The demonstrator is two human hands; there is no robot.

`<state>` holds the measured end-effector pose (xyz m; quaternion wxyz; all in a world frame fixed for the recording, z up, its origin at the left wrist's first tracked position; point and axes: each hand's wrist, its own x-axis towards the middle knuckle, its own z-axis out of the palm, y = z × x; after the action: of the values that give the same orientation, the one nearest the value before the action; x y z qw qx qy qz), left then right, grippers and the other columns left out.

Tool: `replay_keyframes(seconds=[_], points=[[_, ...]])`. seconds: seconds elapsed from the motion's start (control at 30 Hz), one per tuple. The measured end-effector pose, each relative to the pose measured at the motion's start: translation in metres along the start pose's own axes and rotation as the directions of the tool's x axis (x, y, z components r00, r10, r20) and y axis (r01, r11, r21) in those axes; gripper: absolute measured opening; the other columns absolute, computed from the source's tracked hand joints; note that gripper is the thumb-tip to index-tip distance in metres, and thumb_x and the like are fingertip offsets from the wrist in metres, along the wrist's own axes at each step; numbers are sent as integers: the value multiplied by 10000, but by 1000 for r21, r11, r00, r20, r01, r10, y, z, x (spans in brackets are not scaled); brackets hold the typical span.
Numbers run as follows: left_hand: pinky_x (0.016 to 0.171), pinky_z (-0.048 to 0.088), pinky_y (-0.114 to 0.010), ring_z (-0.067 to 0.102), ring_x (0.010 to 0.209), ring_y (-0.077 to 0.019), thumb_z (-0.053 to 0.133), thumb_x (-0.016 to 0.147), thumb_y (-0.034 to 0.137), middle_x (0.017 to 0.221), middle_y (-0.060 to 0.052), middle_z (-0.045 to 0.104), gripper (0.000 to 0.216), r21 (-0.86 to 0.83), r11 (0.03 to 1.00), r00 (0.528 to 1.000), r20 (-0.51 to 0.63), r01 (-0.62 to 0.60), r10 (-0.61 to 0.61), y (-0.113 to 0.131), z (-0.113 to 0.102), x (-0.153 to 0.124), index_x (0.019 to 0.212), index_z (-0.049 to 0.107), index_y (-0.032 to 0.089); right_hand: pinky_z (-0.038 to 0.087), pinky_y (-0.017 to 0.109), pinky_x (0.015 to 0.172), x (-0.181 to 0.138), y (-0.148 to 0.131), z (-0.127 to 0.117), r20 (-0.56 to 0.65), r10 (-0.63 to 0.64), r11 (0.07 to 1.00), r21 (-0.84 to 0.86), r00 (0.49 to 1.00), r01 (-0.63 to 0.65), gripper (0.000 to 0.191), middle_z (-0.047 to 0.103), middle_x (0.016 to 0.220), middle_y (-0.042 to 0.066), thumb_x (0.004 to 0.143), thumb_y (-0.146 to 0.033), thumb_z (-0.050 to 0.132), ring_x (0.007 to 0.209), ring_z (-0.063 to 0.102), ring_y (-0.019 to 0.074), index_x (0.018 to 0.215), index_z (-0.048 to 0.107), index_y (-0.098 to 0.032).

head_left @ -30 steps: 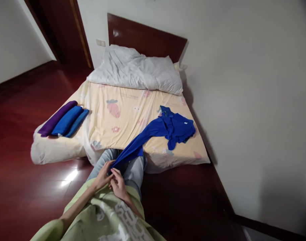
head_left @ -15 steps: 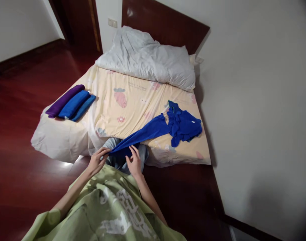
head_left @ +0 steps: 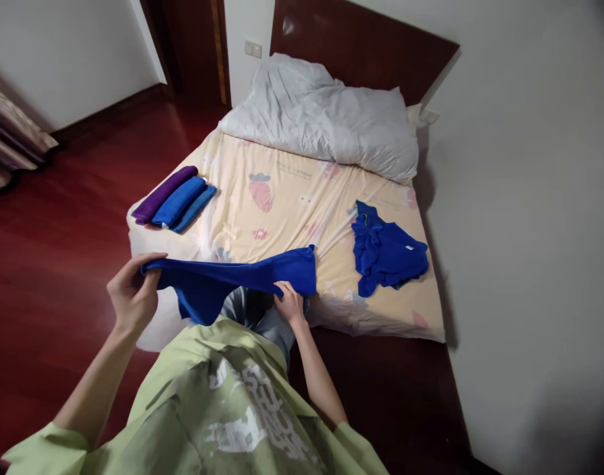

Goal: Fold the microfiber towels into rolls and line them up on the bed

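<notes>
Blue towel (head_left: 247, 276), long axis along foot of bed (head_left: 371, 322), left hand (head_left: 134, 297) gripping one end, right hand (head_left: 291, 307) pinching lower edge

Blue cloth (head_left: 217, 280), pink-printed cream sheet (head_left: 287, 227)

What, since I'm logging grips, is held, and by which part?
A blue cloth: left hand grips one end; right hand is at the lower edge near the other, its grip unclear.

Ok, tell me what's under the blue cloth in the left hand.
Past the edges of the blue cloth, the jeans and the patterned bed sheet show below. Whatever it directly covers can't be seen.
</notes>
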<state>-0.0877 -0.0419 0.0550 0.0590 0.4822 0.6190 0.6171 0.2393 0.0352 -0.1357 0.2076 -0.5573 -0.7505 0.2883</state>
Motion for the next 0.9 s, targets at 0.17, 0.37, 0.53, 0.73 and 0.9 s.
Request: replay_keyframes(seconds=[0.17,0.37,0.53,0.73,0.9], points=[[596,404,-212,550,661,-94,689,812,234,779,-13,675,188,24,1000,996,-88,10,-8,1,-11,9,948,762,126,504,275,929,-8,1,36,94,-23,996,-78,995,30,437,646,1325,42,879,-255,677,1081,666,202,1313,631,-276],[627,460,-232,597,664,-111,710,754,245,764,-10,709,178,110,994,992,-124,-4,18,0,-21,11,885,772,141,450,330,986,-21,5,69,120,-36,983,-174,992,56,351,645,1257,83,890,-210,647,1194,564,236,1241,640,-235],[681,515,-272,646,718,-144,689,734,232,803,-28,736,205,136,991,975,-222,2,28,-6,-32,23,891,766,125,392,415,1037,-10,24,44,-55,48,972,-229,997,-60,280,679,1178,116,885,-95,518,1169,534,263,1061,708,-201],[658,494,-227,594,676,-92,731,784,206,771,-19,703,196,49,995,961,-265,92,-76,-34,-41,68,910,733,56,470,389,976,26,54,-41,-456,143,989,24,878,-149,300,736,1072,153,877,-173,455,1052,634,253,1052,699,-154],[499,299,-153,331,507,1,680,920,280,600,69,496,311,-50,966,949,-183,253,-258,-57,-33,123,730,570,59,530,315,777,64,54,-147,-612,90,987,161,786,12,257,756,894,136,869,-314,530,814,688,216,951,696,-136]])
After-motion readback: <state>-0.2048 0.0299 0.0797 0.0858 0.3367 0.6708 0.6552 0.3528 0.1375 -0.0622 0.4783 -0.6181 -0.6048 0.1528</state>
